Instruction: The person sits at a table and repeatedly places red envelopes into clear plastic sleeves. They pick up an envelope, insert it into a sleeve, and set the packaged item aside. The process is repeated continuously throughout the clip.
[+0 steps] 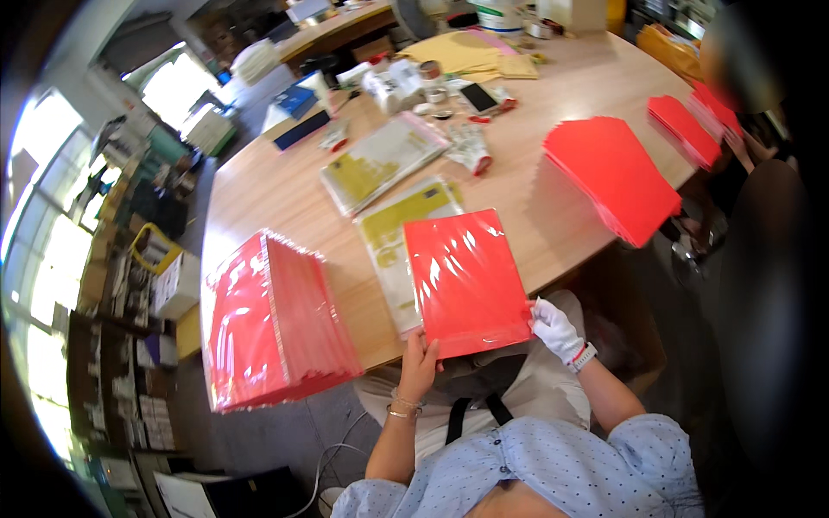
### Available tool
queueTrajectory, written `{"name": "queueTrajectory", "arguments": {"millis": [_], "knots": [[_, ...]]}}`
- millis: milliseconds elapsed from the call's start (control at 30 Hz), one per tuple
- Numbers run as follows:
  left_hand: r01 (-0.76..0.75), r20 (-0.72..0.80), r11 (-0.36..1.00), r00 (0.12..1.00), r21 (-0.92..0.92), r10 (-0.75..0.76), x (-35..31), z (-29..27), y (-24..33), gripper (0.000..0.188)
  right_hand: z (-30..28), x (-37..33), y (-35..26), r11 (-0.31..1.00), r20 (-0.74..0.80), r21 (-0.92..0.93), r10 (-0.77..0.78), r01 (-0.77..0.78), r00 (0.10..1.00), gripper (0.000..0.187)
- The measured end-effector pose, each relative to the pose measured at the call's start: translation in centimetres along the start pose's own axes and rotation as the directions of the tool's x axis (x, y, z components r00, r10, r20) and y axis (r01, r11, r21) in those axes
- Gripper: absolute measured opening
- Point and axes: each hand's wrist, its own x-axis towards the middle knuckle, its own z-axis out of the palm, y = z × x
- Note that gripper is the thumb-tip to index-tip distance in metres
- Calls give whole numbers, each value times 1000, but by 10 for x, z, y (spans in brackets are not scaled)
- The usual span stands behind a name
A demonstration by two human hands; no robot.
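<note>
A red sheet in a clear plastic sleeve [466, 281] lies tilted over the table's near edge, between my two hands. My bare left hand [420, 363] grips its lower left corner, thumb on top. At the lower right edge, my right hand [557, 331], in a white glove with bare fingertips, pinches the sleeve. Partly under it lies a clear sleeve with a yellow-green print [393, 259]. To the left stands a tall stack of red sleeved sheets [276, 324]. A fanned pile of red sheets [609, 173] sits to the right.
Farther back on the wooden table [259, 194] lie a pack of clear sleeves [384, 160], a white glove [468, 148], a phone [479, 98], a dark blue box [302, 129] and yellow sheets [458, 53]. At the right edge, another person's hand [740, 148] is near smaller red piles [685, 129].
</note>
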Motion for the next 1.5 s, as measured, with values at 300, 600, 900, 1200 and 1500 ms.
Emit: {"name": "queueTrajectory", "arguments": {"millis": [300,600,900,1200,1500], "knots": [[-265,-582,888,678,375,448,-125,-179,137,31,227,45,-124,983,517,101,-181,151,837,38],[-97,-684,888,602,449,412,-133,-366,24,38,337,55,-156,901,724,-194,-134,387,676,32],[154,-317,321,-47,935,947,-150,-301,72,35,90,33,-73,979,219,-82,-164,185,962,20],[-466,-44,514,708,720,704,-102,-136,48,23,-160,-1,-172,-67,136,-991,-528,118,839,46],[-448,223,536,874,716,432,41,-27,42,35,-180,5,-195,28,195,-964,-607,265,771,15]]}}
